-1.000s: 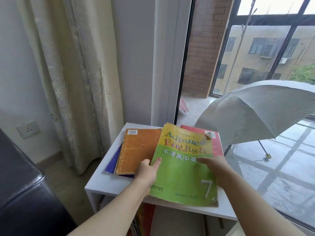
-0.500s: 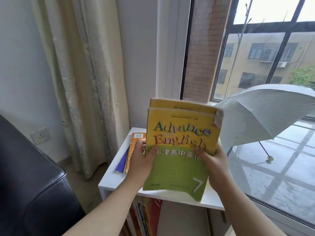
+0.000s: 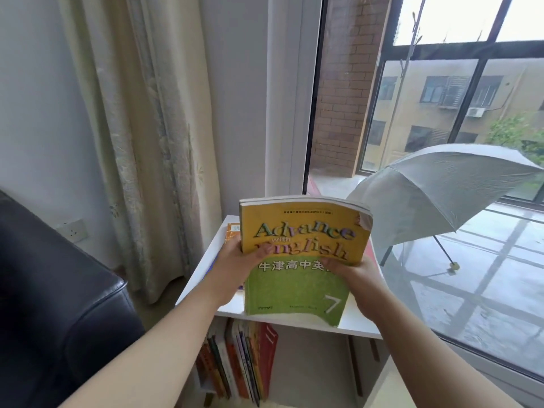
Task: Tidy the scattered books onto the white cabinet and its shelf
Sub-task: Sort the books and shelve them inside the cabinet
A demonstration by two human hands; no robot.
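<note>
Books (image 3: pixel 303 231) tilted upright; left hand (image 3: pixel 235 262), right hand (image 3: pixel 357 273) grip sides.

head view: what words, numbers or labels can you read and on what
"Advance with English": yellow-green book cover, the E hidden by the left hand.
"牛津高中英": same cover, end hidden by the right hand.
"7": cover's lower right.
"11": red book on the shelf.
Cover's small print, orange book barcode label: too small to read.

2 bare forearms (image 3: pixel 176 328), slender and smooth, end in the left hand (image 3: pixel 235 262) and right hand (image 3: pixel 357 272) (both bare too; nails too small to judge).
</note>
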